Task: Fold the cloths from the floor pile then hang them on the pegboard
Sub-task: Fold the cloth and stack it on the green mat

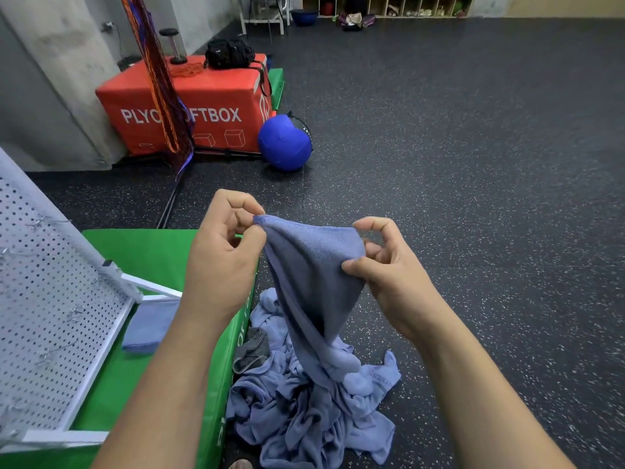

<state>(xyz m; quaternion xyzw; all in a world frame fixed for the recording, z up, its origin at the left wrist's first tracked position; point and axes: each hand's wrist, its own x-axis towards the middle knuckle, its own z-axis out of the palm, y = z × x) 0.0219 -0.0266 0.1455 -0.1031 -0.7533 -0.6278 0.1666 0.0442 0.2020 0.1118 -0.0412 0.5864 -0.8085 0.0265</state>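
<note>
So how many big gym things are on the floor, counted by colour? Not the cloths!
Red: 1, the soft box
Green: 2, the near pad under the pegboard and the far pad behind the red one
Blue: 1, the ball
Total: 4

Blue-grey cloth over a light blue pile; green mat; white perforated pegboard; dark speckled floor; orange box.
</note>
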